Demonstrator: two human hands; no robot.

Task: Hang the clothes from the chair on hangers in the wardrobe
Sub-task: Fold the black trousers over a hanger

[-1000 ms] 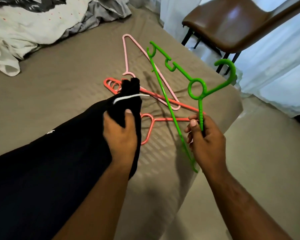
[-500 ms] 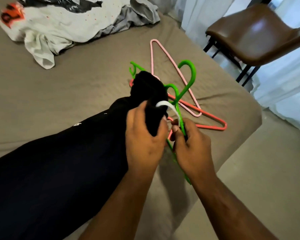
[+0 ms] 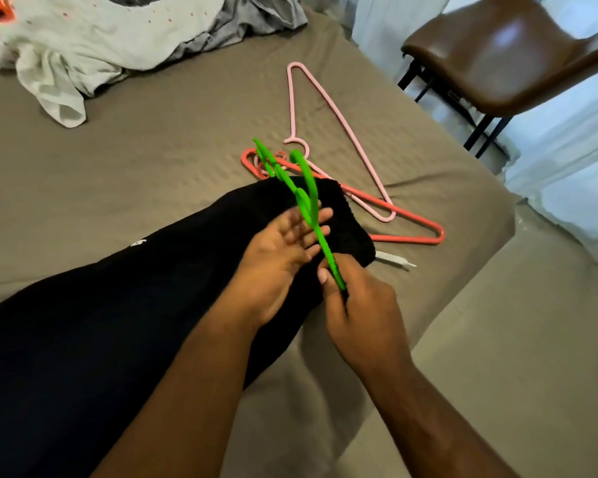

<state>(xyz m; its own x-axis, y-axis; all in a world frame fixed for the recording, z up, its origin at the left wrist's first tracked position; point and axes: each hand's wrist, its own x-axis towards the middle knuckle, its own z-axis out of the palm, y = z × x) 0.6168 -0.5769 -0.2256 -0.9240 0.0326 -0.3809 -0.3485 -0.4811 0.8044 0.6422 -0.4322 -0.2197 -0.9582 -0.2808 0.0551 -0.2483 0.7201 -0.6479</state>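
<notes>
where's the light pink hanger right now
In the head view the light pink hanger lies on the bed right of centre, beyond the green hanger, crossing the coral hanger, left of the brown chair.

A bed (image 3: 145, 174) fills the left and middle of the view, covered in a taupe sheet (image 3: 411, 157) with a fine ribbed weave. The sheet lies mostly flat, with shallow creases running toward the near right corner, where it folds down over the mattress edge. Beside that edge a pale beige floor (image 3: 518, 357) spreads to the lower right, smooth and matte. Along the upper right, sheer white curtains (image 3: 573, 174) hang in soft folds down to the floor, bright with bluish daylight.
</notes>
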